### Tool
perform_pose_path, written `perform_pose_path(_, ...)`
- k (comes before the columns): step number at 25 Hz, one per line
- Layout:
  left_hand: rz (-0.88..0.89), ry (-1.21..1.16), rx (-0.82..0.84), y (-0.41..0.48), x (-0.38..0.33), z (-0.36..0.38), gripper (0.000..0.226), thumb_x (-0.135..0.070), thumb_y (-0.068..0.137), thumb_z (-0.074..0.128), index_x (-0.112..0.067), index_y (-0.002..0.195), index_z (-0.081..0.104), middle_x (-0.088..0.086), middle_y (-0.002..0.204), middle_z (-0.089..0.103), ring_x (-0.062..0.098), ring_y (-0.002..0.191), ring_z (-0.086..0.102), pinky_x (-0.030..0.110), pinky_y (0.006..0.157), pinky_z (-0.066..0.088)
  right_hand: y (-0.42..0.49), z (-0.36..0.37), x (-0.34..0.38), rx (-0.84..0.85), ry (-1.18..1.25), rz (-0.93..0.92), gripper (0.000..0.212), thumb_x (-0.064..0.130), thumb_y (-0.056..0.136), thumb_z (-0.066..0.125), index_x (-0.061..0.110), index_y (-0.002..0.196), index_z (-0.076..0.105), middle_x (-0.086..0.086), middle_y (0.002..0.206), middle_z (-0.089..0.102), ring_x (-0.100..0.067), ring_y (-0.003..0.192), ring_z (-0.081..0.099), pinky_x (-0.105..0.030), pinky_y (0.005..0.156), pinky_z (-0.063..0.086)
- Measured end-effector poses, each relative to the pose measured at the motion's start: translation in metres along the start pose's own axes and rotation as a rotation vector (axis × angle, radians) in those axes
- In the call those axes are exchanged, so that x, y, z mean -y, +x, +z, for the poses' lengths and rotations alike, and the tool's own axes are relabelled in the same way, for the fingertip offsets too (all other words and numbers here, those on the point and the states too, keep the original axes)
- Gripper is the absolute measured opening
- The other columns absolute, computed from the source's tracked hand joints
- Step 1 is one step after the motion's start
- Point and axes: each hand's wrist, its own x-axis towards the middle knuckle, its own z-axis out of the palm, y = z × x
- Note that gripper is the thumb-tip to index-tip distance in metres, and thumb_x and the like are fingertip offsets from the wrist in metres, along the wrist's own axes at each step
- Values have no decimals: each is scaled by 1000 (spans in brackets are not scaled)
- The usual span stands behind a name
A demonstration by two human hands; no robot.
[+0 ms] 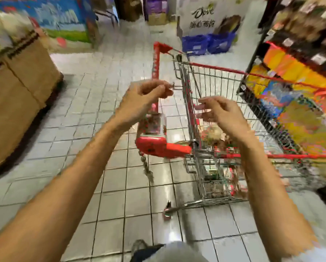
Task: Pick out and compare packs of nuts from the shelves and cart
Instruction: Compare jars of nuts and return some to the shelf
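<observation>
White display board [211, 16] beyond the far end of the shopping cart [215, 68]: brand name "Dove" in dark script, one row of Chinese characters beneath it, too blurred to read; shelf price tags [318, 58] right of the cart, print illegible.

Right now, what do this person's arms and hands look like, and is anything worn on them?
The left forearm and right forearm are bare. The left hand and right hand show no glove, ring or watch, though the picture is blurred. A pale fabric edge at the right upper arm may be a short sleeve.
</observation>
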Motion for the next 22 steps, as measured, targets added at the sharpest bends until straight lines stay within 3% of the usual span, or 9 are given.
perform_pose_path(3,88,42,128,56,19,-27,28,1,94,46,-16,110,59,0,96,66,-4,82,63,10,80,47,28,6,21,-91,-20,72,22,23,99,41,22,89,61,0,89,69,-3,63,66,-13,58,48)
perform_pose_path(6,129,188,269,110,37,-52,27,-1,94,46,-16,109,62,4,104,65,2,88,61,2,81,43,36,34,41,-57,-190,164,26,26,98,44,8,98,63,-9,97,69,-15,72,64,-11,62,46)
perform_pose_path(8,205,354,488,155,53,-67,22,-11,95,49,-17,110,65,3,103,65,7,88,59,-1,73,39,38,58,55,-12,-375,220,34,34,95,45,8,111,60,-1,98,68,-14,79,62,-6,67,41)
perform_pose_path(10,317,561,775,198,69,-78,26,-26,96,49,-16,113,65,-1,104,65,8,86,61,6,74,42,44,85,72,87,-557,311,50,53,88,42,19,123,54,15,103,62,-3,86,58,-1,73,38)
perform_pose_path(13,840,891,1088,243,102,-90,47,-52,91,45,-21,124,60,0,121,63,20,108,59,31,91,42,64,131,78,179,-786,415,61,56,87,45,9,125,49,-8,122,59,-24,107,55,-26,88,37)
perform_pose_path(16,1206,969,1168,275,120,-88,70,-65,77,57,-34,138,43,-7,139,51,17,123,51,37,100,38,83,166,78,12,-887,594,61,48,87,54,4,127,44,-16,125,55,-31,111,51,-33,91,35)
perform_pose_path(19,1180,994,1196,307,124,-75,59,-48,81,63,-39,135,42,-2,130,58,22,119,54,33,92,43,109,194,63,-251,-1027,876,46,48,87,57,13,117,51,-12,116,61,-29,102,58,-35,83,47)
perform_pose_path(22,1156,1027,1019,326,134,-69,37,-45,85,56,-29,119,55,5,112,66,28,106,60,34,78,47,132,210,43,-483,-1210,1051,39,49,86,55,16,108,58,-9,105,67,-28,96,64,-34,76,50)
